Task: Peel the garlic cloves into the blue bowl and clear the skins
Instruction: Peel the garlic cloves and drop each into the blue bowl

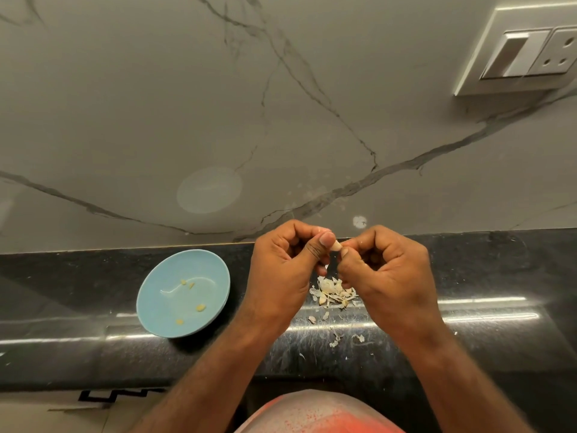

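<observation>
A pale garlic clove (336,246) is pinched between the curled grips of the left hand (287,264) and right hand (384,270), above the papery skin pile (332,292) on the black table (499,276). Squeezed too hard, it could be shot among the skins, missing the round blue bowl (156,295) at left.

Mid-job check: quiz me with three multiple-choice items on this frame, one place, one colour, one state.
1. The garlic skin pile lies: A) in the blue bowl; B) on the counter, right of the bowl; C) on the floor.
2. The counter is: A) black; B) white; C) red.
3. The garlic clove is: A) in the bowl; B) on the counter; C) pinched by both hands.
Answers: 1 B, skins lie beside the bowl; 2 A, dark polished stone; 3 C, left hand and right hand pinch it.
</observation>
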`<action>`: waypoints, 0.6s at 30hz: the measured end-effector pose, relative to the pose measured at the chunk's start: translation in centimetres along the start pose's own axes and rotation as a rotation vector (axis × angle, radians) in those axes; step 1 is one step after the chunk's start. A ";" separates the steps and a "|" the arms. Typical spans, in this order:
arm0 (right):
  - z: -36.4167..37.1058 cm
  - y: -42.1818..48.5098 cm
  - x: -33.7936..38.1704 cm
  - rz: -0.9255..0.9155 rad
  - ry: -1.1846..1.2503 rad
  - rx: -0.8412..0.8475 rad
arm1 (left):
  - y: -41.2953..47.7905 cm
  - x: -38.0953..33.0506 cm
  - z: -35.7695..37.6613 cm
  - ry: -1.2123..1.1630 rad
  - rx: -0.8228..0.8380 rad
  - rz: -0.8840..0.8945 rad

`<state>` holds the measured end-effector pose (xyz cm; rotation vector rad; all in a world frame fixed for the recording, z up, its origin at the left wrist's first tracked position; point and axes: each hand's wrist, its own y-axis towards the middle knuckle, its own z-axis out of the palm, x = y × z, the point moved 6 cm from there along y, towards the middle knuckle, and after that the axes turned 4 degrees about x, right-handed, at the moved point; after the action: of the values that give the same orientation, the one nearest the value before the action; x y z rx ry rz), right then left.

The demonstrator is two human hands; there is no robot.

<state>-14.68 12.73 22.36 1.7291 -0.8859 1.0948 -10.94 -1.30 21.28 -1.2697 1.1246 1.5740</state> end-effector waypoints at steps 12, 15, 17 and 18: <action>0.1 0.1 -0.2 0.147 0.324 -0.051 | 0.3 -0.4 0.7 -0.164 0.026 -0.050; 0.0 0.1 0.4 0.115 0.197 -0.075 | -0.1 -0.3 0.4 -0.023 -0.032 0.011; 0.2 0.1 0.9 0.087 0.148 -0.071 | -0.4 -0.3 0.5 0.070 0.005 0.027; 0.2 0.1 1.0 0.077 0.138 -0.067 | -0.5 -0.4 0.6 0.082 0.022 0.023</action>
<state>-14.34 12.41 23.23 1.5556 -0.8990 1.2064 -10.54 -0.56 21.65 -1.3217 1.2080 1.5344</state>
